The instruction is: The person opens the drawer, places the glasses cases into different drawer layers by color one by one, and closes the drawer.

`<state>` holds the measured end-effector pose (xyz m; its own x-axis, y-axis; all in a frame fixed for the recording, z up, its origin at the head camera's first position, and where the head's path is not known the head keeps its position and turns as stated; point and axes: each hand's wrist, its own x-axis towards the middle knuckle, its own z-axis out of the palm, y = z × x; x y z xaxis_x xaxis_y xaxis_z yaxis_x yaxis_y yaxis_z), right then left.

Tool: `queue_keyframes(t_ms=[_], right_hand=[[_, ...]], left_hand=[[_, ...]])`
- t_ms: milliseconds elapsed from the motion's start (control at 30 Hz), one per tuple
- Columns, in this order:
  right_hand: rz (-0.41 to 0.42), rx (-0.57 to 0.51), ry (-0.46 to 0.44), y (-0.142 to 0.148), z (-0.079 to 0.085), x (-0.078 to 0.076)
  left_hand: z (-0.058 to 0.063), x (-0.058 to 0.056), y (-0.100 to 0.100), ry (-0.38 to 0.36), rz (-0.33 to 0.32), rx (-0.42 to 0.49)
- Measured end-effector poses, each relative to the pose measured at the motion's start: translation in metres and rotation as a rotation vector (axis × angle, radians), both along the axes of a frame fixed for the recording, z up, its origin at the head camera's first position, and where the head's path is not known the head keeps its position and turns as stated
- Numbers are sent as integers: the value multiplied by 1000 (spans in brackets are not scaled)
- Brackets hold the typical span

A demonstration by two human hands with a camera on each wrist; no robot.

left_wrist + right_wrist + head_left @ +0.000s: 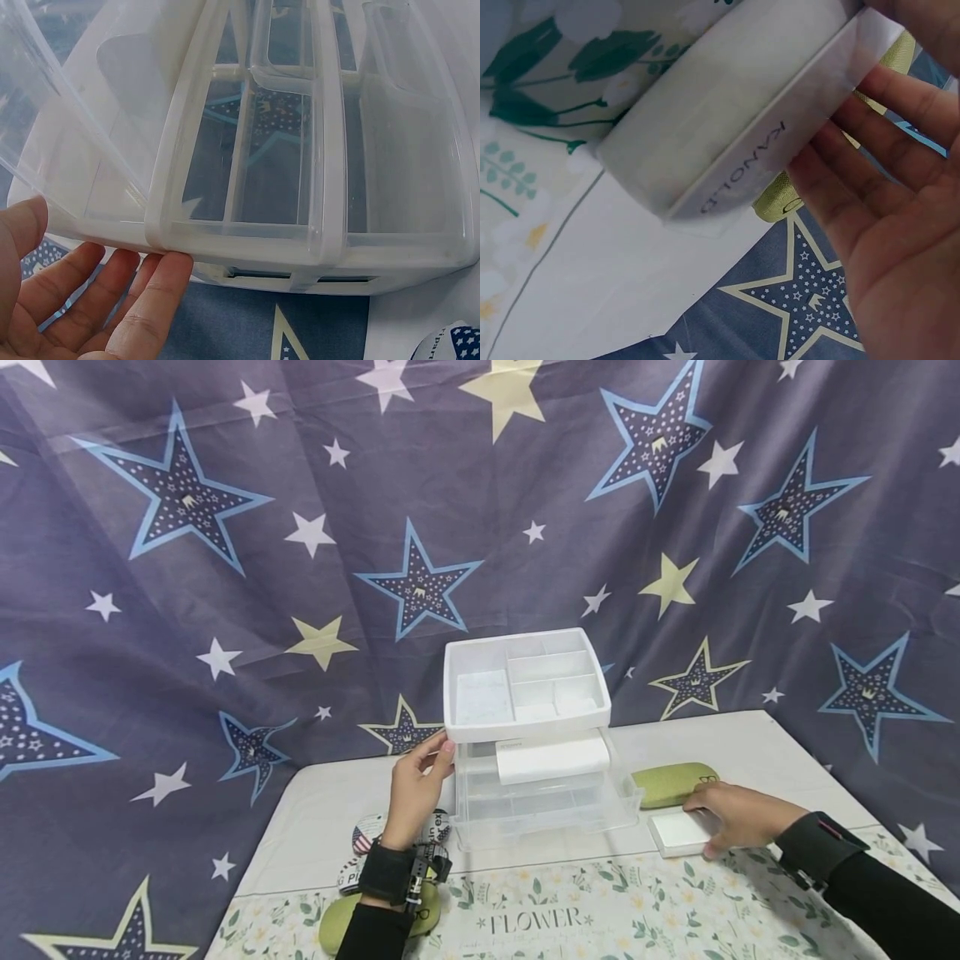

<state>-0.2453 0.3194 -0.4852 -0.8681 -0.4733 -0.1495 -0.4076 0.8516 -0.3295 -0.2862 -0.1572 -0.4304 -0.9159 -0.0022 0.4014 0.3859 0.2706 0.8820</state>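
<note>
A white storage organizer (527,727) with a divided top tray and clear drawers stands mid-table. My left hand (416,785) touches its left side just under the tray. In the left wrist view the fingers (142,307) are fairly straight against the frame's edge, and the thumb lies apart from them. My right hand (731,814) grips a flat white box (678,832) at the table's right; in the right wrist view, handwriting like "KANOLD" marks its side. A green glasses case (671,783) lies just behind that box.
Another white item (553,758) sits in the clear drawer section. Left of the organizer are black-and-white printed items (367,835), partly behind my left wrist. A second green case (339,917) lies under my left forearm. A floral mat (570,893) covers the front; a star-patterned curtain (480,485) hangs behind.
</note>
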Motion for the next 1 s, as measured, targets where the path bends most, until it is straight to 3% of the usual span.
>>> queue_keyframes(t_ms=[133, 400, 700, 1000], right_hand=[[10, 5, 3, 1, 6, 1], [41, 38, 59, -1, 24, -2], [68, 46, 96, -7, 57, -8], [143, 82, 161, -13, 94, -15]], left_hand=[[7, 6, 1, 3, -6, -4], [4, 4, 1, 12, -12, 16], [5, 4, 2, 15, -13, 3], [-25, -20, -5, 19, -2, 12]])
